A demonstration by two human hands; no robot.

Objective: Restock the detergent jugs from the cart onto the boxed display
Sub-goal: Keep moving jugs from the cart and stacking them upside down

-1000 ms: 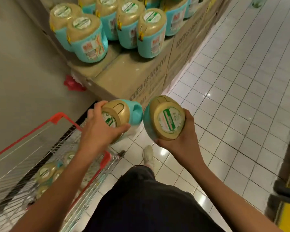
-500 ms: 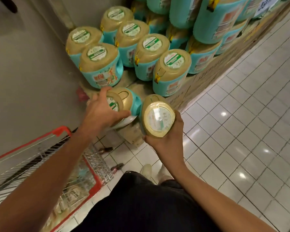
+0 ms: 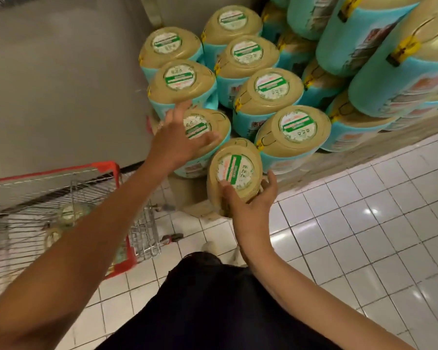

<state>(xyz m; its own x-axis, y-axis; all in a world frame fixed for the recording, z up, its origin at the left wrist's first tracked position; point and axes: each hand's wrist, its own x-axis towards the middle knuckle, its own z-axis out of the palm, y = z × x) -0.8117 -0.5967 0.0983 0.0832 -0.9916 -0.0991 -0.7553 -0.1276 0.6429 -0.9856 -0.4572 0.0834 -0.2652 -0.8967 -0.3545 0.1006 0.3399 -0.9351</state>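
Two jugs at the display's front edge

Left hand (image 3: pixel 180 140) lies flat, fingers loose, on the left jug (image 3: pixel 208 125) at 11 o'clock; right hand (image 3: pixel 250 200) grasps the front jug (image 3: pixel 235 168), centre. Cart (image 3: pixel 106 169) at 8 o'clock.

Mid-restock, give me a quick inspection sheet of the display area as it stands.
Surface: cardboard boxes carry rows of upright jugs.
Job's things: left jug on the boxes; right jug at the front corner, seating unclear; more jugs in the cart.
Clutter: red scrap by the wall.
Hands: left hand spread on left jug; right hand holds right jug.
Cables: nothing seen.
Surroundings: grey wall, white tiled floor.
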